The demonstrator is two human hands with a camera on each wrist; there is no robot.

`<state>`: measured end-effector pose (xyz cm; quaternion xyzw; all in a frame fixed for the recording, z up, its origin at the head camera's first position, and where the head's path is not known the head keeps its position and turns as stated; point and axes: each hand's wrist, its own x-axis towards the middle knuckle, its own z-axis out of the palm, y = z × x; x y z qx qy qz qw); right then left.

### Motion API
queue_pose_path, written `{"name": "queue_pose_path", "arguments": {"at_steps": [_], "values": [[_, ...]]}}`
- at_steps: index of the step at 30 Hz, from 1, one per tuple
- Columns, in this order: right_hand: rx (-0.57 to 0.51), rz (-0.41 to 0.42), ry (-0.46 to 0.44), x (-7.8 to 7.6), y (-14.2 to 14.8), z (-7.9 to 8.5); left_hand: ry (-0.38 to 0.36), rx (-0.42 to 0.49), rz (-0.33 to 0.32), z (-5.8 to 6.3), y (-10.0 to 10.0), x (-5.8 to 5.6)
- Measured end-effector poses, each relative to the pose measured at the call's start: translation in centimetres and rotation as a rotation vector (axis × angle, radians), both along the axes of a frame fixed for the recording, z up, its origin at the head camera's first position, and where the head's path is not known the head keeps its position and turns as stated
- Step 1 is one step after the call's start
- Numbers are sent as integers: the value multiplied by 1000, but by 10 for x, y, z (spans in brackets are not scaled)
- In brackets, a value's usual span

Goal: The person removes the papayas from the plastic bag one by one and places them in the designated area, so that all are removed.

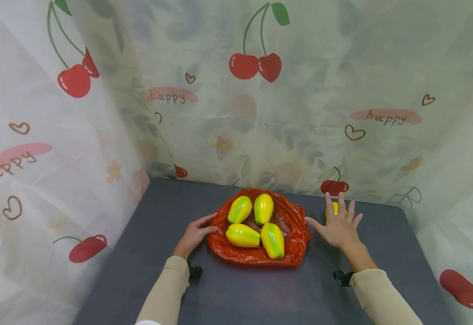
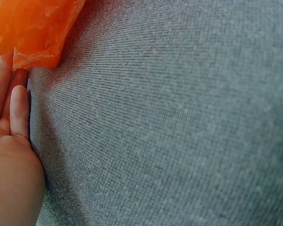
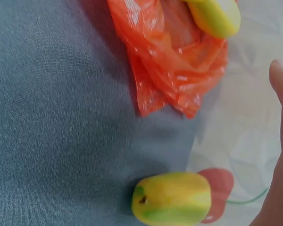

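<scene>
Several yellow-green papayas (image 1: 242, 235) lie in a spread red plastic bag (image 1: 257, 261) on the table. At the bag's left edge is my left hand (image 1: 193, 235), fingers mostly straight and touching the plastic. The left wrist view shows the bag (image 2: 42, 33) covering some of its fingertips. My right hand (image 1: 338, 230) is spread above a single papaya (image 1: 331, 208) to the right of the bag, partly hiding it. In the right wrist view, that papaya (image 3: 172, 200) lies on its side, with the thumb (image 3: 282, 84) held apart from it.
The dark grey table (image 1: 257, 298) has its far edge against a hanging curtain (image 1: 301, 126) printed with cherries and hearts. More curtain closes in the left and right sides. Dark wrist cameras (image 1: 343, 278) sit below both hands.
</scene>
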<state>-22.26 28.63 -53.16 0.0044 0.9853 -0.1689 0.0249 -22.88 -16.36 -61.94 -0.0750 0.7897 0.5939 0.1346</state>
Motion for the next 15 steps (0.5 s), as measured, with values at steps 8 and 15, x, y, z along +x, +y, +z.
{"name": "queue_pose_path", "arguments": {"at_steps": [8,15], "values": [[54,76,8,3,-19,3,-15,2,10,-1,0,-1],[45,126,2,9,-40,9,-27,16,9,-2,0,-2]]}}
